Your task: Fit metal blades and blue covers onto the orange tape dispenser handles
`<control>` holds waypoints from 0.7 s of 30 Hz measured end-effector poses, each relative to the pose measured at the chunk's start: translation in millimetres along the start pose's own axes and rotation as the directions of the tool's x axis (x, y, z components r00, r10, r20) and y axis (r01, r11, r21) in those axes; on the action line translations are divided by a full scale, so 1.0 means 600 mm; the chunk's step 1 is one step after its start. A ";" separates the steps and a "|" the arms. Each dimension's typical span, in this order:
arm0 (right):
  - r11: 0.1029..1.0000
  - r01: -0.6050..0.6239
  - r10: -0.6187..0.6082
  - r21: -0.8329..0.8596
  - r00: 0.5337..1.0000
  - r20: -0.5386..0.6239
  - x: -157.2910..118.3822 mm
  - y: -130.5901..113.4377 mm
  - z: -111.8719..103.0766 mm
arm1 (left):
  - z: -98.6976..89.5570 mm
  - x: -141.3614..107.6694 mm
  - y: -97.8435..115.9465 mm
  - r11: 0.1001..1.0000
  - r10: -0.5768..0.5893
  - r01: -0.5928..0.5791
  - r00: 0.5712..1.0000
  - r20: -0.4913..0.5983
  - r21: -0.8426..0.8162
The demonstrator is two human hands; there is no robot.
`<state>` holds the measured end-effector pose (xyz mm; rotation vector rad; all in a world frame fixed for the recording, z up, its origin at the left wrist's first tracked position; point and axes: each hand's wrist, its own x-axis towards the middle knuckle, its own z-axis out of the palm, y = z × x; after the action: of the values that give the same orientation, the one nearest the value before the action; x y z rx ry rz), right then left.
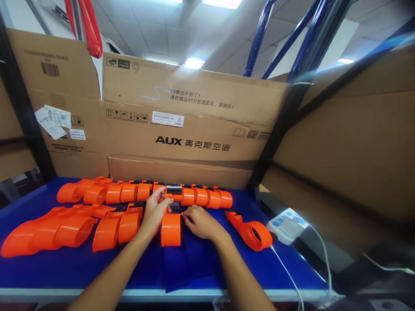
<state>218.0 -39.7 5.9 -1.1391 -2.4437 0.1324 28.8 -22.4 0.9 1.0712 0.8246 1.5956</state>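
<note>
A glossy orange looped piece (171,230) with a black and grey block at its upper end stands in front of me, mid-table. My left hand (158,208) is closed on its upper part, thumb toward me. My right hand (198,221) is curled at the right edge of the loop, fingertips pinched against it; whether something small is between them is hidden. Dark blue flat strips (181,270) lie beneath the loop. Similar orange loops (76,230) stand to the left, and another row of orange loops (194,196) runs behind my hands.
One more orange loop (254,235) lies at the right beside a white device (288,225) with blue markings and a white cable. A printed cardboard panel (191,112) closes off the back of the blue table (145,270). Dark frame posts (275,142) rise at the sides.
</note>
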 end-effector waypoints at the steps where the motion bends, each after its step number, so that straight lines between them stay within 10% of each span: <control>1: 0.999 -0.025 0.025 -0.021 0.999 -0.028 0.003 -0.001 0.004 | 0.000 0.001 -0.001 1.000 0.006 -0.006 1.000 -0.004 0.003; 6: 0.990 -0.142 0.142 0.007 0.979 -0.144 0.010 0.005 0.011 | -0.005 0.005 -0.008 1.000 0.003 -0.003 1.000 -0.025 0.010; 14: 0.794 -0.081 0.397 0.603 0.820 -0.412 0.015 0.013 0.006 | 0.000 0.002 -0.019 1.000 -0.012 0.011 0.999 0.050 0.020; 21: 0.773 -0.024 0.370 0.635 0.828 -0.420 0.020 0.001 0.022 | 0.002 -0.001 -0.019 0.999 -0.020 0.017 0.996 0.082 0.041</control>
<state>206.3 -29.1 -1.9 -0.9663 -1.5915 0.5578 34.0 -19.9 -9.1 1.1468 0.8123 1.5149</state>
